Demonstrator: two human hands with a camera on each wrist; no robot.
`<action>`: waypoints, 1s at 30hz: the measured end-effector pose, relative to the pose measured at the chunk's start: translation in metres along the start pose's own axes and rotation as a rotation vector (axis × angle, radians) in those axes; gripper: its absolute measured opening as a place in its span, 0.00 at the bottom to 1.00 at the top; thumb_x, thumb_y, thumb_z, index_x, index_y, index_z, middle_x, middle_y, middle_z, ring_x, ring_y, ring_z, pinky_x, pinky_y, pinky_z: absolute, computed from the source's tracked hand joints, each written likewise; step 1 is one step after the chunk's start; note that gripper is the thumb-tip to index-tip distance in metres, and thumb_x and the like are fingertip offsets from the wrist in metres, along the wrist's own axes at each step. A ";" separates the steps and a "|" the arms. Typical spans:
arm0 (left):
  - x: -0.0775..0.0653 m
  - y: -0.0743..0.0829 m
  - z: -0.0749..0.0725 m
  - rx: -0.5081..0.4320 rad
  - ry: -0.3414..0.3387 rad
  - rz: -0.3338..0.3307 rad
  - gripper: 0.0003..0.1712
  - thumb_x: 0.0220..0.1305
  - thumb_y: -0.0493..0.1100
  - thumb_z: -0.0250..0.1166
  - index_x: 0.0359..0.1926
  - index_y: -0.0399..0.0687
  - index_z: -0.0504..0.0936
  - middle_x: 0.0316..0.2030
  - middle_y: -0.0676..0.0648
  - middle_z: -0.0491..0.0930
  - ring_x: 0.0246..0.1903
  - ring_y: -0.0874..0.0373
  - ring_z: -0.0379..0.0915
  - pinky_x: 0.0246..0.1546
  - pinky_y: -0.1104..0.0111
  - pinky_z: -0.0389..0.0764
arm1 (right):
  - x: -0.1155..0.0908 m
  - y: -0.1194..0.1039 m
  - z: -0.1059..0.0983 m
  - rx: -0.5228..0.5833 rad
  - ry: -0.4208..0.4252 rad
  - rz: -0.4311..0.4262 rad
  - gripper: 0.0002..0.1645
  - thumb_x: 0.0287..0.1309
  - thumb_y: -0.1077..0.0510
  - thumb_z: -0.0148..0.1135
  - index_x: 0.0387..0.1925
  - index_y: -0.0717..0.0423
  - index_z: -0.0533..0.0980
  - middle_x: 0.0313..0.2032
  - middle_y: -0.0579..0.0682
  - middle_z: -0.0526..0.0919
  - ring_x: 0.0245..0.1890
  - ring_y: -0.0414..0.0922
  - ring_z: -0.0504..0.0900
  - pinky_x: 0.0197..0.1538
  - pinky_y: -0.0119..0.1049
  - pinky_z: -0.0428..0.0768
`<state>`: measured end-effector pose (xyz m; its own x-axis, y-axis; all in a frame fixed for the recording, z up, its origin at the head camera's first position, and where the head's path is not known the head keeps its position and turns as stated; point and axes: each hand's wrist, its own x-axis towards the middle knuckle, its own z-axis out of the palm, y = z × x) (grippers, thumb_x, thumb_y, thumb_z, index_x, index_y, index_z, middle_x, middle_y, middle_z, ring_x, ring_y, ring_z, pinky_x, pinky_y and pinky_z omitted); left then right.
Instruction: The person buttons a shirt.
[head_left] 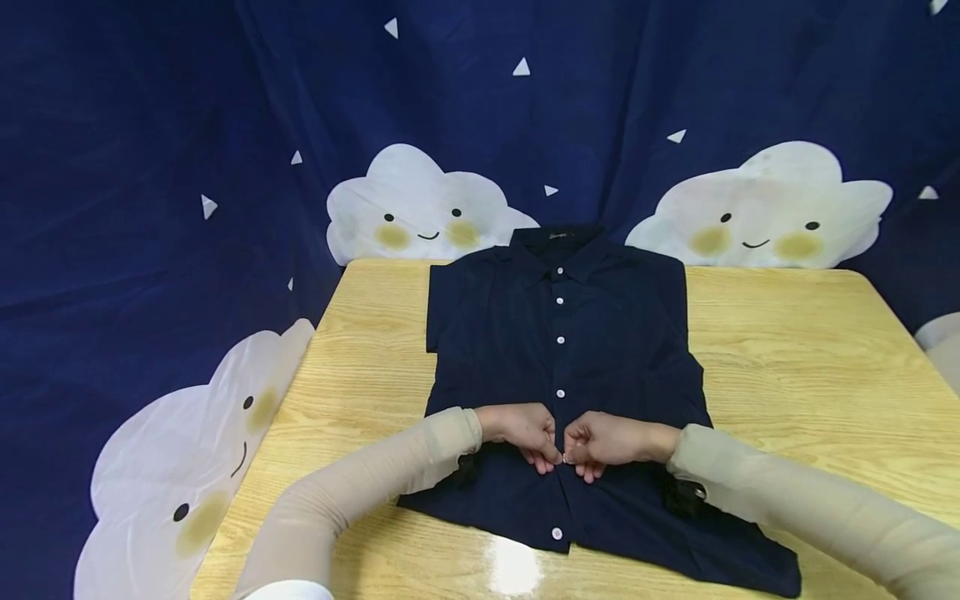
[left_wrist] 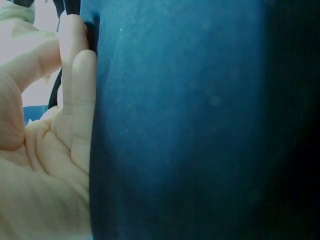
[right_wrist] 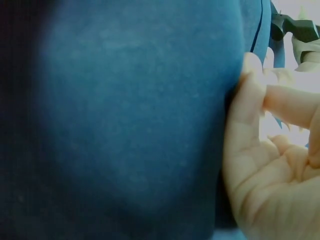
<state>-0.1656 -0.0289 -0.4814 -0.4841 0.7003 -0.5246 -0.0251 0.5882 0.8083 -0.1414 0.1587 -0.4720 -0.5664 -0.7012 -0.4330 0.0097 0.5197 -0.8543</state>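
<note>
A dark navy short-sleeved shirt (head_left: 487,350) lies front up, its collar (head_left: 558,246) at the far end. White buttons run down the middle, one of them (head_left: 557,533) near the hem. At the lower front, my left hand (head_left: 525,429) pinches the edge of the placket. Facing it, my right hand (head_left: 611,437) pinches the same spot, where a small white button (head_left: 566,457) shows between the fingertips. Dark blue cloth fills most of both wrist views, beside the left palm (left_wrist: 50,150) and the right fingers (right_wrist: 245,120). Whether the button is through its hole cannot be told.
The shirt lies on a light wood-grain table (head_left: 795,350) with rounded far corners. Behind and to the left hangs a navy cloth (head_left: 450,92) with smiling white clouds (head_left: 427,200) and small triangles. The shirt's lower right corner spreads towards the near edge.
</note>
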 end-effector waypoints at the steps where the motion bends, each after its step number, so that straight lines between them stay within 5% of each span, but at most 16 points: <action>1: 0.000 0.000 0.000 0.001 0.001 0.001 0.09 0.57 0.33 0.65 0.20 0.38 0.81 0.17 0.46 0.81 0.17 0.64 0.77 0.19 0.75 0.74 | 0.000 0.000 0.000 -0.002 0.001 -0.003 0.07 0.61 0.68 0.55 0.27 0.65 0.75 0.21 0.53 0.79 0.20 0.42 0.79 0.26 0.32 0.78; 30: -0.001 0.002 -0.001 0.048 -0.005 -0.027 0.12 0.57 0.34 0.65 0.18 0.39 0.82 0.16 0.47 0.81 0.16 0.64 0.76 0.17 0.76 0.73 | -0.002 0.000 -0.001 -0.015 0.000 -0.038 0.07 0.61 0.68 0.55 0.27 0.66 0.75 0.21 0.53 0.80 0.20 0.42 0.80 0.25 0.31 0.77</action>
<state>-0.1661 -0.0284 -0.4788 -0.4791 0.6857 -0.5480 0.0040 0.6260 0.7798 -0.1410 0.1607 -0.4713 -0.5662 -0.7204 -0.4006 -0.0242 0.5003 -0.8655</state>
